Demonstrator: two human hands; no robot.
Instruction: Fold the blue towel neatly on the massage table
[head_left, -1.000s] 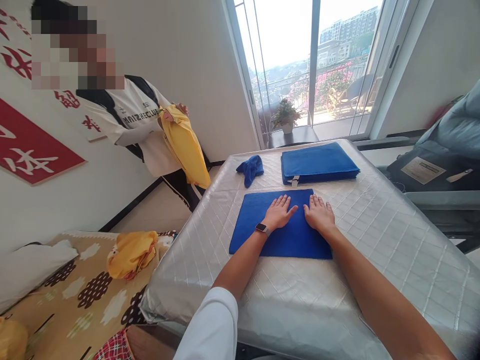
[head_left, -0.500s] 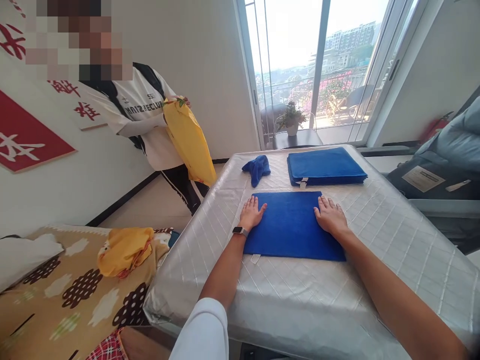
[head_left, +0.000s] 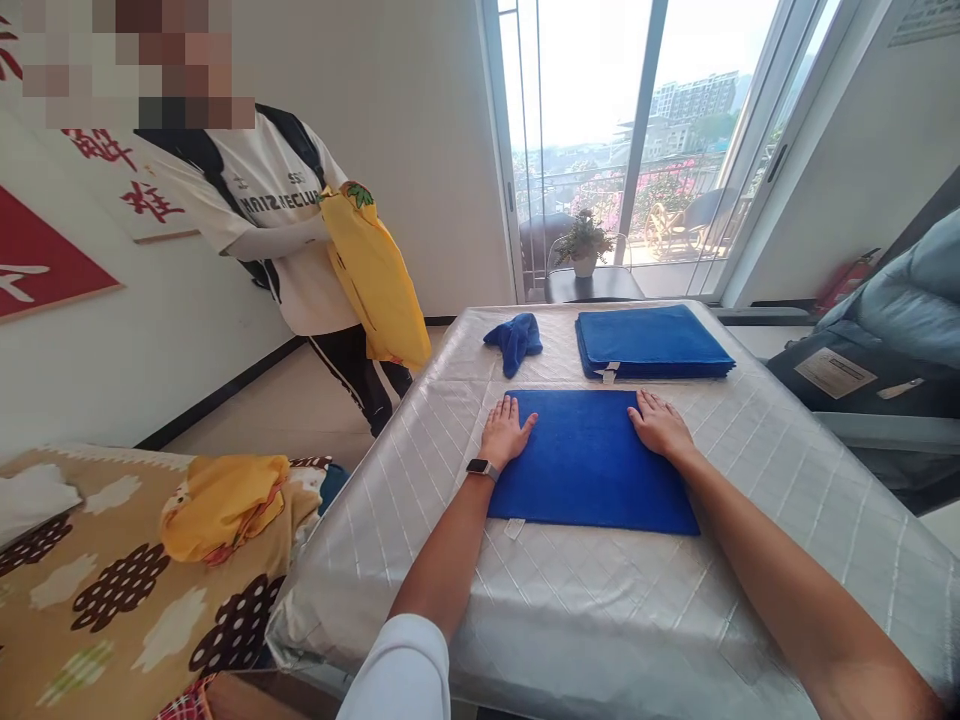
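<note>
We lay our left hand flat on the left edge of the blue cloth, thumb spread; our right hand, likewise spread, lies on its right edge. The cloth lies on the silver quilted cover, nearer us than the blue stack.

Reaching forward and resting left hand and right hand flat, palm-down, apart, with thumbs angling inward.

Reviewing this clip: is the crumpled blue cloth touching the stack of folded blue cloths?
Apart. The head view shows it: a strip of silver cover lies bare between the crumpled blue cloth and the blue stack.
</note>
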